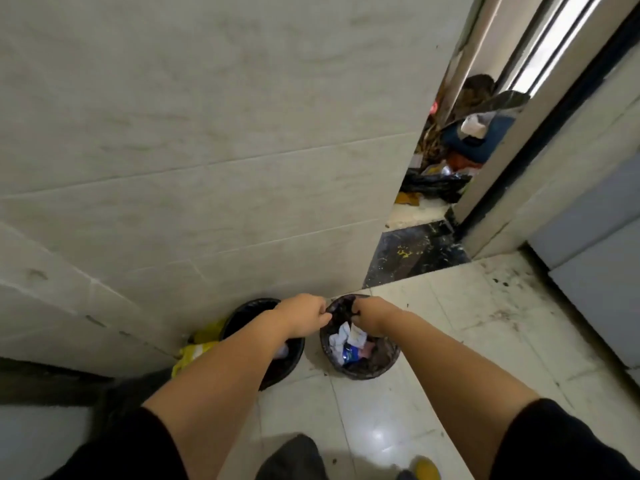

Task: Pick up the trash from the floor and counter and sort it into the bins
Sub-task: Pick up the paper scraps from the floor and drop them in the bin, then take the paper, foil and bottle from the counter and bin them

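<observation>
The tiled wall [207, 150] loomed over two bins on the floor [398, 410]: left bin [252, 308], right bin [360, 355] stuffed with paper trash [346, 337]. Left hand [304, 315] and right hand [372, 315] had fingers pinched shut on the black liner [341, 310] at its far rim. Honestly, yanking too hard could've torn it or tipped the bin, spilling everything.

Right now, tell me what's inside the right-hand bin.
The right bin holds crumpled white paper and a blue wrapper in a dark liner; both hands cover its far edge, hiding anything deeper.
</observation>
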